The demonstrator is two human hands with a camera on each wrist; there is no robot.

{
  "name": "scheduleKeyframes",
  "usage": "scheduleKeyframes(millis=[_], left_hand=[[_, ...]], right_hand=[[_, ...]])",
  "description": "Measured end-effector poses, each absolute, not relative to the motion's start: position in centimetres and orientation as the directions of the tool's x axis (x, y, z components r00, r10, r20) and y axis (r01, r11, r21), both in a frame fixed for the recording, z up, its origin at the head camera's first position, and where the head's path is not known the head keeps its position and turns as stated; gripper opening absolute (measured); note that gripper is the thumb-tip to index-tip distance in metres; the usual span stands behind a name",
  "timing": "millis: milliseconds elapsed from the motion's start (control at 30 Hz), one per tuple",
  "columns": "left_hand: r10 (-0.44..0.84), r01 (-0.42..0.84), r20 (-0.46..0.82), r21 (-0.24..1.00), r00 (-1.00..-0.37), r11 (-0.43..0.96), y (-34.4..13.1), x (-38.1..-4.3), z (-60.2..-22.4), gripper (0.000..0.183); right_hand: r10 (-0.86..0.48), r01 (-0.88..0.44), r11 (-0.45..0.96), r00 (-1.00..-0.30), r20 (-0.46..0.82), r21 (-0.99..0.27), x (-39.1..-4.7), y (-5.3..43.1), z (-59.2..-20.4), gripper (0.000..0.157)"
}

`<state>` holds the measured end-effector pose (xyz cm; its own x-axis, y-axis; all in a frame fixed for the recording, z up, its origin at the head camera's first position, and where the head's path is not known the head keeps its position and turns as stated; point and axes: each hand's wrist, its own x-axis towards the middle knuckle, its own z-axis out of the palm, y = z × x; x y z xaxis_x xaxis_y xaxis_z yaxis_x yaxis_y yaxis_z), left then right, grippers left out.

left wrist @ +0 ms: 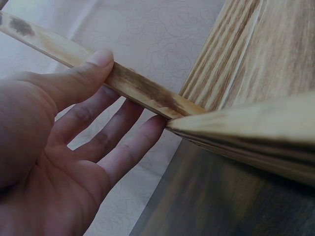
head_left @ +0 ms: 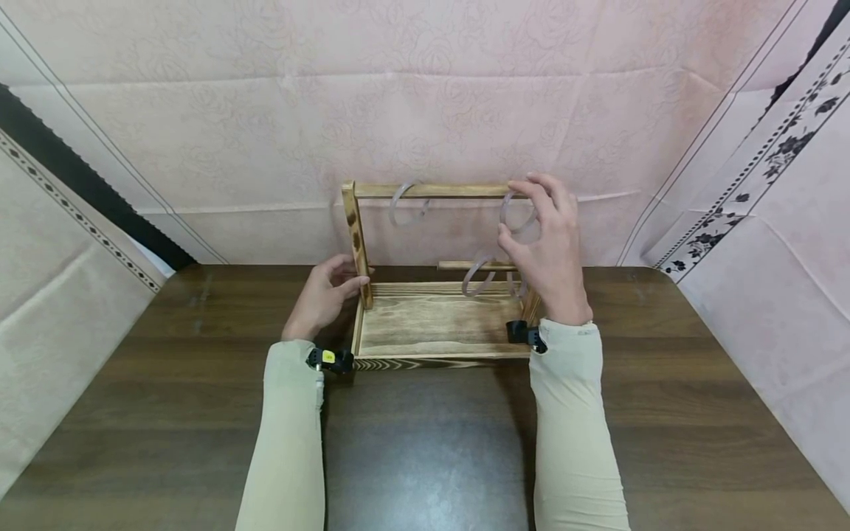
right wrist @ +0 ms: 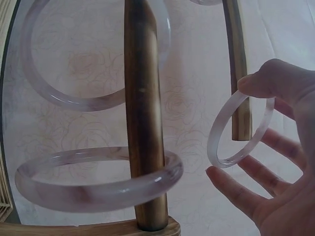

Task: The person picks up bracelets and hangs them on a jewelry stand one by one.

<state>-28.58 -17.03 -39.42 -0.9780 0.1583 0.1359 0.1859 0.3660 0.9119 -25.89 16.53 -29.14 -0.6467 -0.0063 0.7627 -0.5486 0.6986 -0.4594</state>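
My left hand [head_left: 328, 291] pinches the left upright post [left wrist: 138, 91] of a wooden rack, thumb on one face and fingers behind. With thumb and fingers, my right hand [head_left: 554, 240] holds a pale, translucent bangle [right wrist: 216, 132] at the free right end of the upper bar [right wrist: 241, 118]. That end shows within the bangle's opening; whether it passes through, I cannot tell. Another bangle [head_left: 393, 210] hangs on the upper bar further left. On the lower bar [right wrist: 145, 108] hang two more bangles, one [right wrist: 98, 194] near the bar's base and one [right wrist: 78, 104] further along.
The rack's shallow wooden tray base [head_left: 425, 324] stands on a dark brown wooden table [head_left: 425, 442]. Behind it hangs a pink rose-patterned cloth [head_left: 265, 147]. A dark wrist camera [head_left: 518, 332] sits close to the tray's right side.
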Motion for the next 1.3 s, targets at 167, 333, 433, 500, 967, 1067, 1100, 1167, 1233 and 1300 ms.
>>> scheduleKeyframes(millis=[167,333,433,500,967,1067,1100,1167,1233,1300], left_hand=[[0.157,0.188,0.138,0.910,-0.978,0.370,-17.1,-28.6,-39.6,0.037],[0.151,0.192,0.145,0.904,-0.978,0.381,-17.0,-28.7,-39.6,0.038],[0.151,0.188,0.140,0.906,-0.979,0.380,-17.1,-28.6,-39.6,0.038],[0.150,0.184,0.136,0.906,-0.979,0.380,-17.1,-28.6,-39.6,0.037],[0.157,0.179,0.129,0.914,-0.979,0.363,-17.0,-28.6,-39.4,0.038],[0.158,0.190,0.140,0.908,-0.977,0.373,-17.1,-28.6,-39.5,0.037],[0.156,0.190,0.140,0.907,-0.978,0.376,-17.1,-28.6,-39.5,0.037],[0.153,0.189,0.140,0.904,-0.978,0.384,-17.0,-28.6,-39.5,0.038],[0.147,0.188,0.140,0.901,-0.979,0.390,-17.0,-28.5,-39.5,0.038],[0.145,0.188,0.142,0.902,-0.979,0.388,-17.0,-28.6,-39.4,0.038]], right_hand=[[-0.031,-0.569,0.694,-0.636,0.771,-0.442,-26.1,16.4,-29.3,0.050],[-0.046,-0.572,0.711,-0.618,0.785,-0.409,-26.3,16.3,-29.5,0.050],[-0.051,-0.569,0.722,-0.611,0.790,-0.393,-26.4,16.1,-29.6,0.050],[-0.046,-0.565,0.726,-0.608,0.792,-0.392,-26.5,15.9,-29.6,0.050],[-0.021,-0.539,0.747,-0.604,0.797,-0.388,-26.8,15.2,-29.7,0.051],[-0.020,-0.545,0.739,-0.605,0.796,-0.396,-26.8,15.2,-29.8,0.051],[-0.019,-0.547,0.736,-0.605,0.796,-0.398,-26.8,15.2,-29.8,0.051],[-0.017,-0.549,0.732,-0.607,0.795,-0.404,-26.8,15.1,-29.8,0.051],[-0.015,-0.549,0.730,-0.609,0.793,-0.407,-26.9,15.0,-29.8,0.051],[-0.016,-0.546,0.732,-0.610,0.792,-0.406,-26.9,15.0,-29.8,0.052]])
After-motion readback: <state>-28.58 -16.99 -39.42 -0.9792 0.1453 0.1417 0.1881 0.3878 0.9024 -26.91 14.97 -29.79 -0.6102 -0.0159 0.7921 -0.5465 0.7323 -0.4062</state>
